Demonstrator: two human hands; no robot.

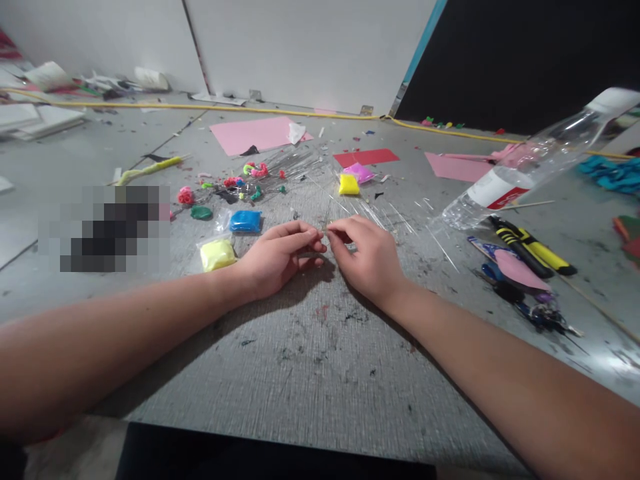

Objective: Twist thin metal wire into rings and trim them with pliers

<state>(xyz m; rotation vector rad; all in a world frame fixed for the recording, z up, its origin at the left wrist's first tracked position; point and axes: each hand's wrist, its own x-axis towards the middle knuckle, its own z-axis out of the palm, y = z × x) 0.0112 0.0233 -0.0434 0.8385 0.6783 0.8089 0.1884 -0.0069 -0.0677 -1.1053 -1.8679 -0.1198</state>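
My left hand (285, 255) and my right hand (369, 259) meet fingertip to fingertip above the middle of the grey table (300, 380). Both have thumb and forefinger pinched together; whatever lies between them is too small or thin to make out. Beside my left wrist sit a pale yellow clay packet (218, 255) and a blue clay packet (245, 221). Beyond my right hand are thin clear strands (373, 215), with a bright yellow packet (349, 185) and a magenta packet (361, 173) farther back.
A clear plastic bottle (505, 190) leans at the right, near yellow-and-black pliers (530, 248). Pink paper (253, 135) and red paper (367, 157) lie farther back. Small coloured clay pieces (256, 170) are scattered left of centre. A yellow cord (225, 108) runs along the wall.
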